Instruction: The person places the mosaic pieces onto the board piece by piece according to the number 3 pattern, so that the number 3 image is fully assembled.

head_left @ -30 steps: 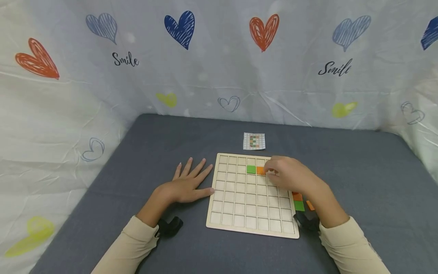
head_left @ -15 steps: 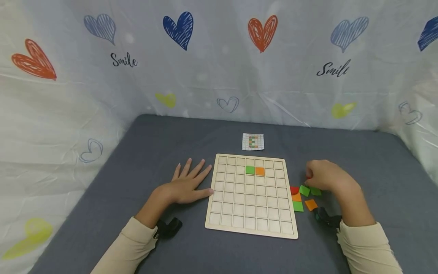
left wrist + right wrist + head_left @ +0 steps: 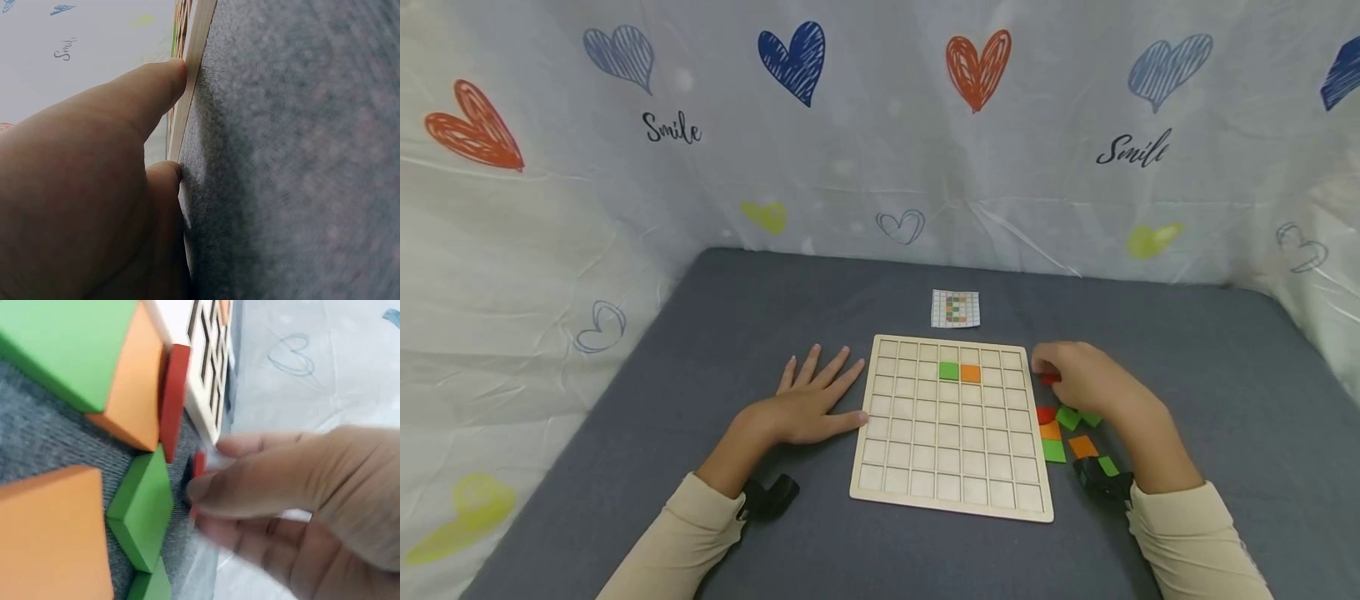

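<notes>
A wooden grid board [image 3: 951, 506] lies on the dark grey cloth, with a green tile [image 3: 949, 371] and an orange tile [image 3: 971, 373] side by side in its second row. My left hand [image 3: 805, 414] rests spread on the cloth, its thumb touching the board's left edge; the left wrist view shows that thumb [image 3: 164, 81] against the wooden rim. Just off the board's upper right corner, my right hand [image 3: 1086, 379] pinches a red tile [image 3: 199, 464] between thumb and fingers. Most of that tile is hidden by the hand.
Right of the board lie loose tiles: a red one [image 3: 1046, 415], orange ones [image 3: 1051, 431] and several green ones [image 3: 1054, 451], some touching the board's edge. Beyond the board is a small printed pattern card [image 3: 956, 308]. A white curtain with hearts hangs behind.
My right hand has left the board, reached the loose tiles on the right, and come back left toward the board with a red tile. The left hand has stayed in place.
</notes>
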`<state>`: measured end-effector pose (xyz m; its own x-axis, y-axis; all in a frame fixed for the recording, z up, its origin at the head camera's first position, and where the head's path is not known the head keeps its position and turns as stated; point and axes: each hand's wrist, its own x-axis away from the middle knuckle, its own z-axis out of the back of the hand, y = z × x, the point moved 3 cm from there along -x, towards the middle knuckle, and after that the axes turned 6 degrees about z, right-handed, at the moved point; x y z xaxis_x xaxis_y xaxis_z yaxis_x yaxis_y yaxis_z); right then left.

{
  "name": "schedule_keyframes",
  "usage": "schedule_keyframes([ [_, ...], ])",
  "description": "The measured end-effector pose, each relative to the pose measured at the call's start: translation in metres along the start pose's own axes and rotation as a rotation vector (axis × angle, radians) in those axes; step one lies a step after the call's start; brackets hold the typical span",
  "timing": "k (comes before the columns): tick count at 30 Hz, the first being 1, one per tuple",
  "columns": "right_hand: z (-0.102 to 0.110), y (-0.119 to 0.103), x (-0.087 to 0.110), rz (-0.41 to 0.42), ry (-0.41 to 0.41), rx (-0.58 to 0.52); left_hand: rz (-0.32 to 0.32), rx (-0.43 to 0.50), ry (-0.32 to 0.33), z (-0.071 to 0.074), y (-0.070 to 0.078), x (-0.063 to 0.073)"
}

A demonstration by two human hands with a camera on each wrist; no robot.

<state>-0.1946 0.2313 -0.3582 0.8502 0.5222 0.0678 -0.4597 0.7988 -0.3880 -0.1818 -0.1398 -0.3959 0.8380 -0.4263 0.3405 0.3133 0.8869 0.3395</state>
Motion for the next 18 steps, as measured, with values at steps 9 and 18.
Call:
schedule_keyframes([
  [9,-0.0032,0.0011,-0.0031,0.024,0.044,0.055,0.017,0.004,0.002,-0.0041,-0.0038,-0.0024],
  [18,-0.0022,0.0010,-0.0026,0.031,0.059,0.070,0.000,-0.008,-0.008,0.0012,0.0020,0.0014],
])
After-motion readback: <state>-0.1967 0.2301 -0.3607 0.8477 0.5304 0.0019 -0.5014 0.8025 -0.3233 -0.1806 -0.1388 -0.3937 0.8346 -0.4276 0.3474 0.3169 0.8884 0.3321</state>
